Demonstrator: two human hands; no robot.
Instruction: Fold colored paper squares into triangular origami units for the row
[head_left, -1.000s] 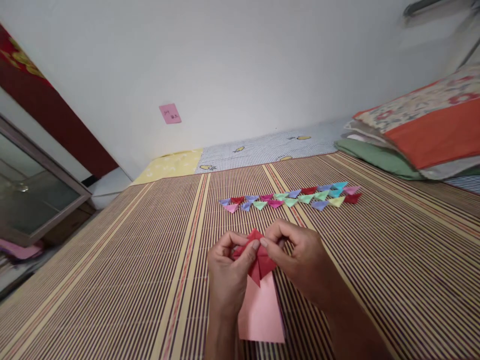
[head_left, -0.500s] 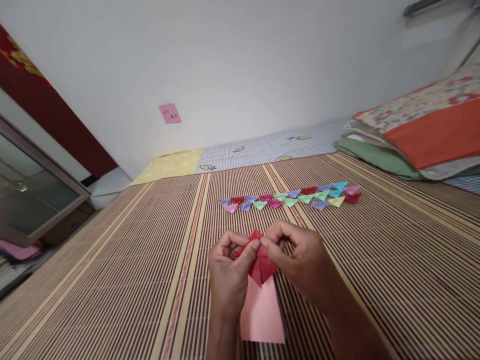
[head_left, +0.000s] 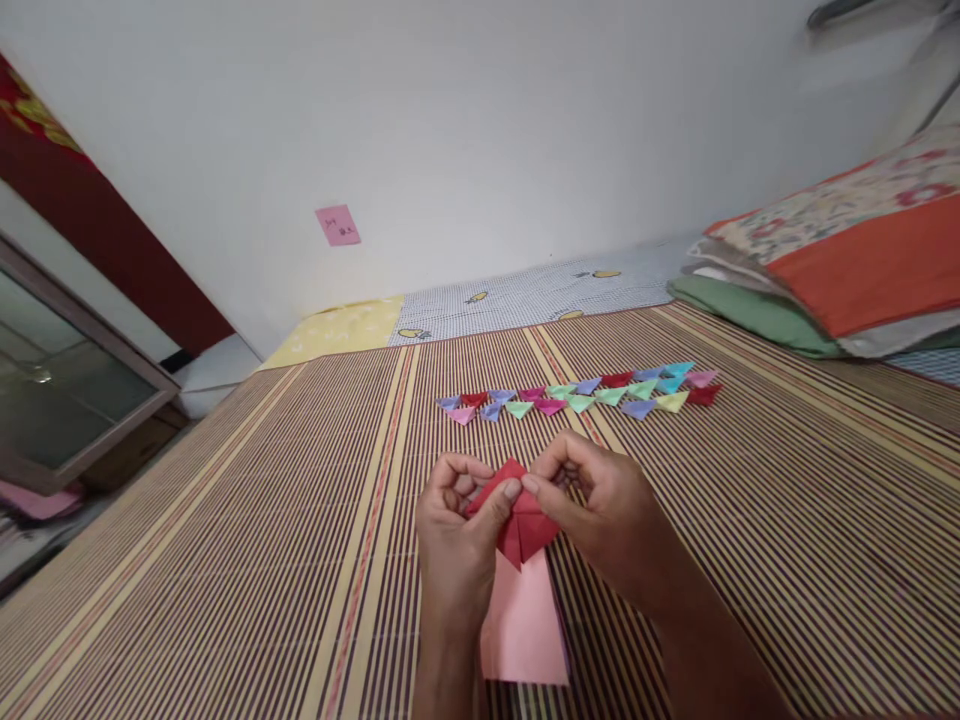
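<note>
Both my hands pinch a folded red paper piece (head_left: 521, 525) just above the striped bamboo mat (head_left: 262, 520). My left hand (head_left: 454, 545) grips its left side with thumb and fingers closed. My right hand (head_left: 600, 515) grips the right side, thumb tip meeting the left thumb at the fold. Under the hands lies a pink paper sheet (head_left: 521, 630), partly hidden by them. Farther back on the mat sits a row of several small folded paper triangles (head_left: 581, 392) in purple, red, pink, green and blue.
Stacked pillows and folded bedding (head_left: 832, 270) lie at the right. A pink note (head_left: 337, 224) is stuck on the white wall. A patterned sheet (head_left: 525, 290) shows beyond the mat. A framed glass panel (head_left: 60, 380) stands at the left.
The hands and red piece have hardly moved; the fingers shifted slightly on the fold. The view dipped a little.
</note>
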